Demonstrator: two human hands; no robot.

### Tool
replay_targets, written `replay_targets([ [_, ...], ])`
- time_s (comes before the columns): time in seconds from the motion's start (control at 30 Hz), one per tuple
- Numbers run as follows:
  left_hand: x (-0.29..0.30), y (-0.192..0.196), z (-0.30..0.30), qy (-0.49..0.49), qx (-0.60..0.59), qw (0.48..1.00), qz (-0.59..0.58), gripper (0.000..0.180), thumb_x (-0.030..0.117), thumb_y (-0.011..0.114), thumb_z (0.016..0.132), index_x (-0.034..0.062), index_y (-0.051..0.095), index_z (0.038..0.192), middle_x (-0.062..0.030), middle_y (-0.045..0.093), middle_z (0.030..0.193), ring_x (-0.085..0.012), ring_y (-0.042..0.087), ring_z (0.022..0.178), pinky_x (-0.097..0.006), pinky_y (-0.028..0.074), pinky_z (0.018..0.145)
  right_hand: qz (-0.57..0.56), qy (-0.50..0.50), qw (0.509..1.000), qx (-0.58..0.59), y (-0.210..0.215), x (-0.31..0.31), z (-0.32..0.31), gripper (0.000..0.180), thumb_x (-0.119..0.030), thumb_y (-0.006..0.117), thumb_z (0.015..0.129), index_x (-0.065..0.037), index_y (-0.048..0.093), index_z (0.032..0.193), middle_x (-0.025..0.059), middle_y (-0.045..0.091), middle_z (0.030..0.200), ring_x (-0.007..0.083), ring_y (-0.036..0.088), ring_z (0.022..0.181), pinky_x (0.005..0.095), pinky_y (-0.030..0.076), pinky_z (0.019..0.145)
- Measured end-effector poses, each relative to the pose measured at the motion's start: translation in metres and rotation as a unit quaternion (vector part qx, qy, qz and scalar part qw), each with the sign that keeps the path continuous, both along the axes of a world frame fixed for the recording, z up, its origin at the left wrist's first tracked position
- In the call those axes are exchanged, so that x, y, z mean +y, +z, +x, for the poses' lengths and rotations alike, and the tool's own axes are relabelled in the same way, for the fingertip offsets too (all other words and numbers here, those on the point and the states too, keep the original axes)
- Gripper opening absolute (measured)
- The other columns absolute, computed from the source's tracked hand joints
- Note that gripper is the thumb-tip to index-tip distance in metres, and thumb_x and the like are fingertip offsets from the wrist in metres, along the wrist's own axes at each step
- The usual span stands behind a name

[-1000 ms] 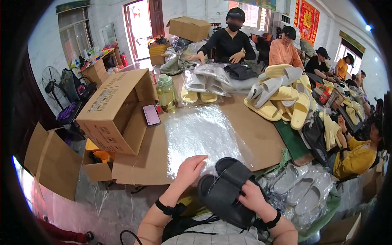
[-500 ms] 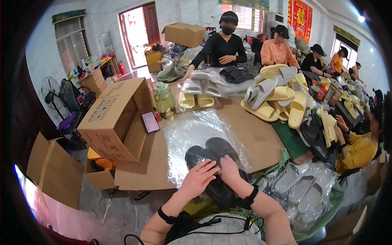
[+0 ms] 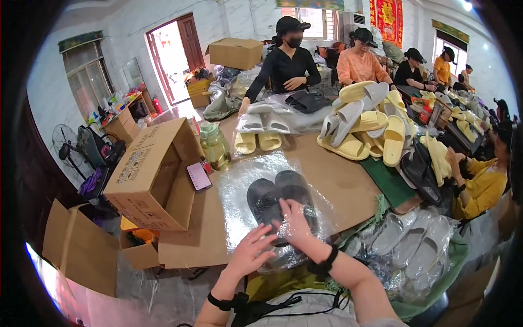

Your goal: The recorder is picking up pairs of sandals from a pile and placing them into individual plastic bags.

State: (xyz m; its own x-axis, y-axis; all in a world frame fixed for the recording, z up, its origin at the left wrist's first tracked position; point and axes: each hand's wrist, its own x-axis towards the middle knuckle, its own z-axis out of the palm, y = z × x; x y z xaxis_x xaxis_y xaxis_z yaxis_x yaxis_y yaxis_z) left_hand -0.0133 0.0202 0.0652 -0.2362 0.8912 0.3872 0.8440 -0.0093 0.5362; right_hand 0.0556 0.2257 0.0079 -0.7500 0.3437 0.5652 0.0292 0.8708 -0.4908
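A pair of black slippers (image 3: 262, 197) lies side by side on the cardboard-covered table in front of me, within a clear plastic bag (image 3: 239, 182) whose film spreads past them on both sides. My right hand (image 3: 296, 222) rests over the slippers, its fingers stretched and apart against the plastic. Just to the left, near the slippers' closer ends, my left hand (image 3: 251, 252) is open with spread fingers and nothing in it. Both hands partly cover the near part of the pair.
An open cardboard box (image 3: 150, 174), a phone (image 3: 199, 177) and a green-lidded bottle (image 3: 214, 144) stand left. Yellow and grey slippers (image 3: 394, 140) are heaped at the right. Bagged grey slippers (image 3: 417, 240) fill a green sack nearby. A person in black (image 3: 283, 68) stands opposite.
The slippers' near ends have moved away from me, under the plastic. My left hand has come off them toward me and spread its fingers; my right hand has shifted slightly left.
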Motion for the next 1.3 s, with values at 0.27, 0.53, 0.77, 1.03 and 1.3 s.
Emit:
replay_targets([
  [0.27,0.000,-0.032,-0.015,0.126,-0.122,0.978,0.112,0.042,0.024,0.063,0.095,0.0127,0.062,0.135,-0.0166,0.048,0.150,-0.0405,0.044,0.138,-0.048,0.037,0.112,-0.163,0.110,0.972,-0.126,0.104,-0.027,0.109,0.023,-0.032,0.072,0.090,-0.009,0.074,0.088,0.0074,0.071,0.081,0.0281,0.068,0.065,0.0389,0.054,0.062],
  [0.53,0.004,-0.061,-0.018,0.112,-0.060,0.992,0.010,0.042,0.023,0.077,0.082,0.0119,0.069,0.122,-0.0167,0.055,0.143,-0.0404,0.048,0.134,-0.047,0.041,0.111,0.027,-0.136,0.972,-0.191,0.054,0.028,-0.015,0.048,-0.046,0.074,0.084,0.000,0.070,0.096,0.0177,0.070,0.091,0.0325,0.071,0.083,0.0424,0.057,0.071],
  [0.77,0.002,-0.072,-0.024,0.171,-0.008,0.985,0.005,0.056,0.019,0.077,0.076,0.0091,0.064,0.130,-0.0207,0.049,0.149,-0.0424,0.043,0.138,-0.048,0.037,0.113,0.007,-0.149,0.983,-0.104,-0.013,0.026,-0.083,0.024,-0.025,0.061,0.090,-0.002,0.062,0.095,0.0200,0.070,0.082,0.0373,0.071,0.074,0.0476,0.057,0.064],
  [1.03,0.011,-0.073,-0.011,0.146,-0.007,0.989,0.003,0.074,0.015,0.078,0.075,0.0042,0.051,0.143,-0.0207,0.052,0.144,-0.0391,0.046,0.135,-0.046,0.039,0.111,-0.036,-0.147,0.985,-0.084,-0.005,0.050,0.013,0.020,-0.024,0.060,0.086,-0.005,0.064,0.084,0.0185,0.068,0.075,0.0403,0.068,0.072,0.0516,0.054,0.067],
  [1.3,0.005,-0.075,-0.012,0.156,0.021,0.987,-0.022,0.067,0.026,0.078,0.079,0.0041,0.054,0.138,-0.0214,0.054,0.141,-0.0429,0.045,0.134,-0.050,0.036,0.111,-0.014,-0.159,0.973,-0.167,0.014,0.067,0.234,0.022,-0.028,0.063,0.084,-0.007,0.061,0.085,0.0138,0.065,0.080,0.0360,0.066,0.080,0.0476,0.052,0.070],
])
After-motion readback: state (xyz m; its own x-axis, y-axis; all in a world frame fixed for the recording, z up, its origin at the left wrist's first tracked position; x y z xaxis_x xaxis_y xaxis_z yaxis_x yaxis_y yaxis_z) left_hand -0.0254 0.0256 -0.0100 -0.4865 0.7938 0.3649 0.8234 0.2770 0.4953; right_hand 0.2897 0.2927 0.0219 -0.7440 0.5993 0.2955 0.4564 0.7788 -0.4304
